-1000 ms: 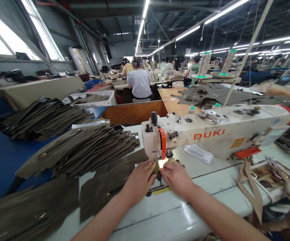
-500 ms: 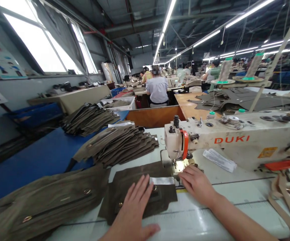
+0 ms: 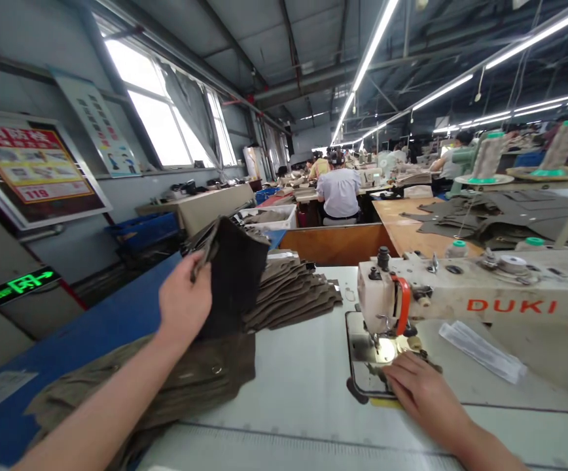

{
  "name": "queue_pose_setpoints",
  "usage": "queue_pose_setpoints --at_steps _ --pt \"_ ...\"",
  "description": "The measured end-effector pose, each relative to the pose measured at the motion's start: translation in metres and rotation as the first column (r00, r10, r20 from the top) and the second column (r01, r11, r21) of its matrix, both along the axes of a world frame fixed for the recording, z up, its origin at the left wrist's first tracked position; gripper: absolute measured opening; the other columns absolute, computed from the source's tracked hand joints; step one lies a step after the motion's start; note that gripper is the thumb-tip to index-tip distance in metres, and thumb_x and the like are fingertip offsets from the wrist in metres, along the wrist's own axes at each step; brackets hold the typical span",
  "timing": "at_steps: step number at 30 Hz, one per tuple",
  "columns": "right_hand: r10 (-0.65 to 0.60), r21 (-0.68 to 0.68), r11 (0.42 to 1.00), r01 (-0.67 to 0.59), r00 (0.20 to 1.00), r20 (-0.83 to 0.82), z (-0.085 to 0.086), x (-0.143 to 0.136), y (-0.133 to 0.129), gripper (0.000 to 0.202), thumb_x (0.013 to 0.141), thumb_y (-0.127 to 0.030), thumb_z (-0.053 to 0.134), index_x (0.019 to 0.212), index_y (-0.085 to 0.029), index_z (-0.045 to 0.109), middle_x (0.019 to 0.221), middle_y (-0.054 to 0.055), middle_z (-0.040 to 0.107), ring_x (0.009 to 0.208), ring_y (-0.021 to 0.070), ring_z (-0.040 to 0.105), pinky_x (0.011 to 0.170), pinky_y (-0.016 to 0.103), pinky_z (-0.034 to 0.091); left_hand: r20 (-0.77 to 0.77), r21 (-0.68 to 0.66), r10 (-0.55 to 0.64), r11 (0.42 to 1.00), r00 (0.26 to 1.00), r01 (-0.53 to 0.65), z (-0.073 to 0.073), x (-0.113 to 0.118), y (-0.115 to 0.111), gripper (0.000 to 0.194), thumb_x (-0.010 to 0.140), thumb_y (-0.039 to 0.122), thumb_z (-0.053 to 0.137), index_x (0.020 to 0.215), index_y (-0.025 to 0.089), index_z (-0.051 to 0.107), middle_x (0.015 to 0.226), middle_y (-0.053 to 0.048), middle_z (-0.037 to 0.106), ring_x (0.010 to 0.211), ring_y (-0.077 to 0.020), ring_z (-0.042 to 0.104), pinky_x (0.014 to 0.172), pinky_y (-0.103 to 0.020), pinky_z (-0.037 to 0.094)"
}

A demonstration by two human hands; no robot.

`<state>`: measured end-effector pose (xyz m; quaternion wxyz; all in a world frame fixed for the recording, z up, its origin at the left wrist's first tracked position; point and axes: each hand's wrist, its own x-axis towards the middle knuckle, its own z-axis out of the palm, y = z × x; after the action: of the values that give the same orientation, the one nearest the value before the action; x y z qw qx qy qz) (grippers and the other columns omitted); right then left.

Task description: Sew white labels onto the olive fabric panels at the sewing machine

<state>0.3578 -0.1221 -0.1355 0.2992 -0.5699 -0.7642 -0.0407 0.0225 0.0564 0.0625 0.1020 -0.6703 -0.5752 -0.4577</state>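
Observation:
My left hand (image 3: 184, 294) is closed on the edge of a dark fabric panel (image 3: 237, 268), holding it raised over the cloth on the left side of the table. Below it lies a pile of olive-brown fabric pieces (image 3: 215, 386) with a metal eyelet. Behind the raised panel is a fanned stack of similar pieces (image 3: 296, 294). My right hand (image 3: 419, 386) rests by the needle plate of the sewing machine (image 3: 455, 288), fingers bent together. Whatever its fingertips hold, if anything, is hidden. The lit needle area is just beyond them.
White strips (image 3: 483, 352) lie on the machine bed. A blue surface (image 3: 131, 307) borders the white table (image 3: 303, 386) on the left. Thread cones (image 3: 489, 157) stand behind the machine. A co-worker (image 3: 339, 190) sits ahead, beyond a wooden panel (image 3: 333, 243).
The fabric panel that lay flat under my left hand beside the needle is now lifted to the left in that hand. My right hand stays by the needle plate. The view has turned left.

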Motion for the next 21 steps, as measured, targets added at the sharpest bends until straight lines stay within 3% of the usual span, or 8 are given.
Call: queue_pose_setpoints --at_steps 2,4,6,9,11,13,18,21 --pt "-0.003 -0.003 1.0 0.003 1.0 0.009 0.0 0.0 0.0 0.026 0.095 -0.013 0.041 0.093 -0.02 0.066 0.085 0.007 0.065 0.083 0.0211 0.06 0.078 0.035 0.05 -0.033 0.084 0.021 0.996 0.999 -0.018 0.03 0.007 0.031 0.037 0.092 0.022 0.038 0.121 0.011 0.057 0.115 -0.01 0.068 0.108 -0.025 0.062 0.095 -0.04 0.046" --pt "-0.003 -0.007 1.0 0.003 1.0 0.012 0.001 -0.001 0.001 0.026 0.095 -0.014 0.041 0.092 -0.02 0.066 0.084 0.007 0.064 0.083 0.0212 0.06 0.076 0.035 0.05 -0.125 0.037 -0.044 0.998 0.991 0.049 0.032 0.017 0.053 0.039 0.092 0.019 0.035 0.123 0.01 0.056 0.124 -0.012 0.064 0.116 -0.0235 0.058 0.101 -0.039 0.041" --pt "-0.008 -0.002 1.0 0.008 1.0 0.009 0.001 -0.001 0.001 0.026 0.095 -0.014 0.041 0.092 -0.02 0.066 0.084 0.007 0.064 0.082 0.0211 0.06 0.076 0.034 0.05 -0.222 -0.101 -0.144 0.987 0.964 0.124 0.012 0.028 0.067 0.037 0.089 0.019 0.038 0.118 0.012 0.06 0.123 -0.011 0.065 0.115 -0.0219 0.059 0.101 -0.034 0.042" --pt "-0.012 0.02 1.0 0.012 1.0 -0.001 0.0 -0.002 0.001 0.026 0.095 -0.014 0.042 0.094 -0.021 0.067 0.084 0.006 0.064 0.081 0.0206 0.061 0.075 0.034 0.05 -0.31 -0.29 -0.259 0.942 0.915 0.168 -0.032 0.038 0.075 0.032 0.084 0.023 0.047 0.108 0.014 0.066 0.113 -0.011 0.07 0.107 -0.024 0.065 0.095 -0.035 0.048" --pt "-0.008 0.038 0.999 0.008 1.0 -0.004 -0.001 -0.001 0.0 0.026 0.094 -0.014 0.042 0.095 -0.021 0.067 0.084 0.006 0.065 0.081 0.0204 0.061 0.075 0.033 0.051 -0.337 -0.35 -0.292 0.921 0.895 0.169 -0.054 0.039 0.075 0.035 0.081 0.029 0.053 0.11 0.014 0.066 0.117 -0.014 0.068 0.112 -0.0279 0.062 0.097 -0.041 0.047" --pt "-0.003 0.041 0.999 0.003 1.0 -0.009 -0.003 0.0 0.0 0.027 0.094 -0.014 0.041 0.096 -0.022 0.067 0.084 0.006 0.065 0.08 0.0202 0.062 0.074 0.032 0.051 -0.356 -0.379 -0.316 0.909 0.879 0.174 -0.063 0.033 0.073 0.042 0.081 0.036 0.055 0.116 0.015 0.063 0.126 -0.015 0.063 0.122 -0.0297 0.055 0.103 -0.045 0.042" --pt "0.023 0.019 1.0 -0.022 0.999 -0.043 -0.002 0.003 0.002 0.025 0.094 -0.017 0.043 0.097 -0.022 0.067 0.085 0.007 0.067 0.08 0.0207 0.063 0.074 0.033 0.053 -0.394 -0.426 -0.397 0.878 0.829 0.218 -0.051 -0.007 0.047 0.054 0.082 0.045 0.052 0.129 0.019 0.056 0.137 -0.01 0.056 0.128 -0.0264 0.049 0.107 -0.042 0.038" --pt "0.051 0.054 0.998 -0.045 0.991 -0.125 0.005 -0.002 -0.003 0.024 0.094 -0.018 0.044 0.096 -0.024 0.068 0.085 0.007 0.068 0.079 0.0205 0.065 0.071 0.032 0.055 -0.436 -0.577 -0.546 0.78 0.715 0.244 -0.059 -0.046 0.01 0.057 0.079 0.041 0.056 0.132 0.02 0.055 0.14 -0.011 0.052 0.129 -0.0272 0.049 0.106 -0.043 0.04"
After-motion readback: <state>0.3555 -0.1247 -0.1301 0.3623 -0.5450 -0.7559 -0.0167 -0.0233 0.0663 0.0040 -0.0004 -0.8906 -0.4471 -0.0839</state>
